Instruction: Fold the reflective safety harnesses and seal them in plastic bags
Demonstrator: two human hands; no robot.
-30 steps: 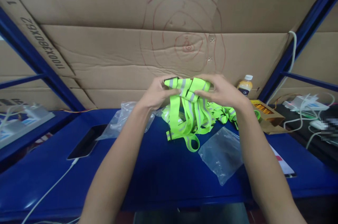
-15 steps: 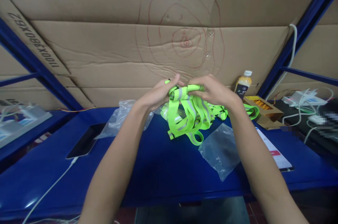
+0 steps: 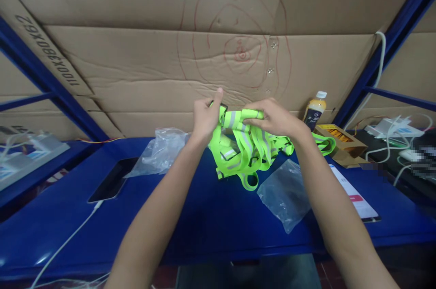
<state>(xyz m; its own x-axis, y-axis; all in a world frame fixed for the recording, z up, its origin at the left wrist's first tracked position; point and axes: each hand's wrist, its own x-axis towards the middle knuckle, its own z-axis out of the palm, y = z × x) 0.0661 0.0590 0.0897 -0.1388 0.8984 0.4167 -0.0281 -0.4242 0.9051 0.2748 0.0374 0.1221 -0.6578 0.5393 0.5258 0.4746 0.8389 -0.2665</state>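
A tangle of neon-yellow reflective straps [image 3: 245, 144] with grey stripes hangs between my two hands above the blue table. My left hand [image 3: 207, 119] is closed on the left end of the straps, by a dark buckle [image 3: 222, 108], with its thumb pointing up. Bent over the top of the strap bundle, my right hand [image 3: 274, 116] pinches a folded band between thumb and fingers. A loop of strap dangles below, near the tabletop. More of the straps show behind my right wrist.
Clear plastic bags lie on the blue table [image 3: 204, 230]: one bag [image 3: 163, 148] at left, another bag [image 3: 286, 193] at right. There are a dark phone [image 3: 112, 180] on a cable, a lit phone [image 3: 354, 196], a juice bottle [image 3: 314, 110] and an open cardboard box [image 3: 340, 141]. Cardboard [image 3: 136, 62] forms the back wall.
My left hand has turned more upright, its thumb now raised, and the buckle beside it shows. My right hand keeps its hold almost unmoved. The hanging loop has shifted slightly left.
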